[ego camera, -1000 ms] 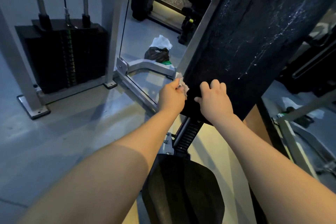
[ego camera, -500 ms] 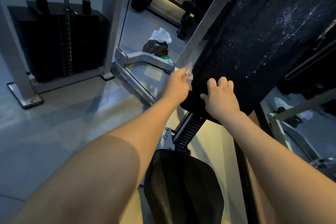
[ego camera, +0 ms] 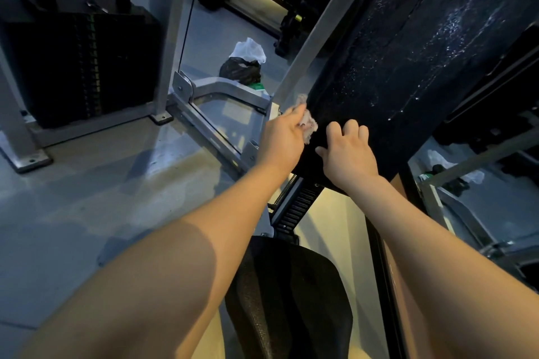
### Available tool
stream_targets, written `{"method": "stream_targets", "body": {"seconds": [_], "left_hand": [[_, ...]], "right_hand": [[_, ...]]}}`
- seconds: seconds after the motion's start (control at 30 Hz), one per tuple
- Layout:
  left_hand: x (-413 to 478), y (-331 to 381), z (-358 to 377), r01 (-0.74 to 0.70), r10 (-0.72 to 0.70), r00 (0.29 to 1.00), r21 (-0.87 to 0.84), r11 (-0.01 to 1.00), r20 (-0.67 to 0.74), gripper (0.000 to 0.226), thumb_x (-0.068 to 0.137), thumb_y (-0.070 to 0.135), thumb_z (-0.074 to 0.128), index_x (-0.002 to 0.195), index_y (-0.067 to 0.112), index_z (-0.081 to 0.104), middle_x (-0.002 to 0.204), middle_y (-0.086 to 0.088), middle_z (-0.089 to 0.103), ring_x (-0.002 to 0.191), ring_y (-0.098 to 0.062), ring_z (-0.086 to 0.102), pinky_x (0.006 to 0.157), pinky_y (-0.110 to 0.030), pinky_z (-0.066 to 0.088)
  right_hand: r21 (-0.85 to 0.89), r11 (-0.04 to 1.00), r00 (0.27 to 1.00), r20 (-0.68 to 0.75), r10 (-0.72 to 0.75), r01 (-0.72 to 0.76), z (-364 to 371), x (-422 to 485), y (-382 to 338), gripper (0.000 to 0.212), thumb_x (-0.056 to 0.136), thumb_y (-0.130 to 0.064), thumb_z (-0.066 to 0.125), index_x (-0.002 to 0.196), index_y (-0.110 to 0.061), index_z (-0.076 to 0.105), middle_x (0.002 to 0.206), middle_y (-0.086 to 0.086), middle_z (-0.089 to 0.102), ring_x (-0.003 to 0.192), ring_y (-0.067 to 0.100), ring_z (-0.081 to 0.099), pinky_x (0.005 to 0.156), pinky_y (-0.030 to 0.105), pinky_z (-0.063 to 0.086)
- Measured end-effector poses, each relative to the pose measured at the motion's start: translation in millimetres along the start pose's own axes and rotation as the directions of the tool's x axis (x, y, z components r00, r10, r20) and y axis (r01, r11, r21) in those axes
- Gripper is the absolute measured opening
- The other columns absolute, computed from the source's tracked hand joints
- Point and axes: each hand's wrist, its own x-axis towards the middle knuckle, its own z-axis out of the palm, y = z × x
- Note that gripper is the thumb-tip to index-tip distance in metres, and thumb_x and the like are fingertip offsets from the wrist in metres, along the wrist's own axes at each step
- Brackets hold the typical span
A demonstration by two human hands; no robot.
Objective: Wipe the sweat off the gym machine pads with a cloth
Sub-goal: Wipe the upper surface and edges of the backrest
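Note:
A tall black back pad [ego camera: 408, 46] leans up to the right, speckled with wet streaks and droplets. My left hand [ego camera: 281, 140] grips a crumpled pale cloth [ego camera: 307, 122] against the pad's lower left edge. Just to its right, my right hand [ego camera: 348, 153] rests on the pad's lower end with its fingers curled over the surface and nothing in them. The black seat pad [ego camera: 291, 297] lies below, between my forearms.
A black weight stack [ego camera: 75, 67] in a grey steel frame stands at the left. A dark bag with a white plastic bag [ego camera: 245, 63] lies on the floor behind the frame's foot [ego camera: 230, 96]. More machine frame [ego camera: 466, 166] crowds the right side.
My left hand has slid the cloth a little up along the pad's left edge. My right hand stays on the pad's lower end.

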Motion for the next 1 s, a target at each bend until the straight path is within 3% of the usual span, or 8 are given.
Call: {"method": "stream_targets", "body": {"seconds": [0.1,0.27,0.43,0.5,0.57,0.73,0.87,1.0], "left_hand": [[-13.2,-24.5,-1.8,-0.044,0.041,0.998,0.065,0.997,0.048,0.044,0.101,0.012,0.050,0.144,0.017,0.056,0.137,-0.005,0.064,0.118,-0.019,0.064,0.105,-0.032,0.049],[-18.3,-22.6,5.8,0.035,-0.034,0.999,0.031,0.999,-0.011,0.044,0.102,0.010,0.050,0.145,0.019,0.054,0.122,-0.009,0.070,0.105,-0.022,0.066,0.096,-0.031,0.051],[-5.9,-5.5,4.1,0.036,-0.036,0.999,0.050,0.998,-0.008,0.051,0.097,-0.006,0.045,0.146,0.010,0.050,0.150,-0.011,0.051,0.136,-0.020,0.050,0.098,0.003,0.025],[-10.0,-8.4,2.7,-0.004,0.005,1.000,0.033,0.999,-0.010,0.051,0.099,-0.001,0.047,0.148,0.014,0.049,0.146,-0.009,0.055,0.128,-0.021,0.057,0.103,-0.008,0.038],[-9.2,-2.7,2.8,-0.020,0.021,0.999,0.007,1.000,-0.042,0.051,0.100,0.005,0.050,0.148,0.022,0.049,0.136,-0.005,0.064,0.104,-0.020,0.065,0.088,-0.025,0.051],[41.5,34.2,12.2,-0.127,0.125,0.988,-0.022,0.992,-0.096,0.050,0.099,0.007,0.052,0.146,0.024,0.052,0.117,-0.004,0.073,0.098,-0.014,0.067,0.084,-0.023,0.051],[76.1,67.5,15.1,-0.148,0.150,0.984,0.030,0.989,-0.100,0.049,0.100,0.005,0.054,0.145,0.024,0.054,0.108,-0.001,0.073,0.073,0.007,0.053,0.065,-0.002,0.041],[31.1,15.6,1.8,-0.129,0.129,0.992,0.045,0.991,-0.002,0.043,0.104,0.023,0.053,0.144,0.039,0.053,0.084,0.005,0.071,0.069,-0.003,0.063,0.071,-0.018,0.053]], "right_hand": [[0.004,1.000,1.000,-0.001,-0.003,0.003,0.5,0.0,0.0,0.036,0.098,-0.037,0.060,0.122,-0.015,0.045,0.117,0.011,0.041,0.106,0.029,0.038,0.076,0.032,0.036],[-0.004,1.000,1.000,-0.010,-0.010,0.010,0.7,0.2,0.6,0.038,0.098,-0.037,0.060,0.124,-0.014,0.045,0.117,0.012,0.041,0.107,0.030,0.039,0.078,0.031,0.036],[0.001,1.000,1.000,-0.023,-0.006,0.006,1.6,0.6,1.4,0.040,0.097,-0.037,0.062,0.125,-0.013,0.046,0.117,0.013,0.042,0.107,0.030,0.040,0.075,0.031,0.036],[-0.003,1.000,0.999,-0.043,-0.013,0.013,3.3,-0.2,2.1,0.039,0.096,-0.036,0.063,0.122,-0.013,0.047,0.116,0.013,0.043,0.105,0.030,0.040,0.073,0.032,0.037],[-0.008,1.000,0.997,-0.068,-0.026,0.026,5.0,-1.0,3.9,0.037,0.096,-0.035,0.065,0.119,-0.011,0.048,0.113,0.013,0.043,0.102,0.030,0.041,0.071,0.032,0.036],[-0.013,0.999,0.995,-0.090,-0.045,0.044,9.4,0.5,8.0,0.034,0.094,-0.034,0.065,0.113,-0.010,0.049,0.109,0.014,0.044,0.097,0.031,0.040,0.069,0.034,0.032],[-0.014,0.999,0.992,-0.113,-0.047,0.046,13.3,1.1,9.7,0.036,0.095,-0.035,0.064,0.117,-0.011,0.050,0.109,0.012,0.044,0.091,0.023,0.030,0.068,0.032,0.033],[0.000,0.999,0.989,-0.138,-0.049,0.049,14.7,1.4,9.5,0.032,0.092,-0.033,0.067,0.108,-0.011,0.050,0.104,0.011,0.043,0.090,0.025,0.033,0.067,0.033,0.034]]}}
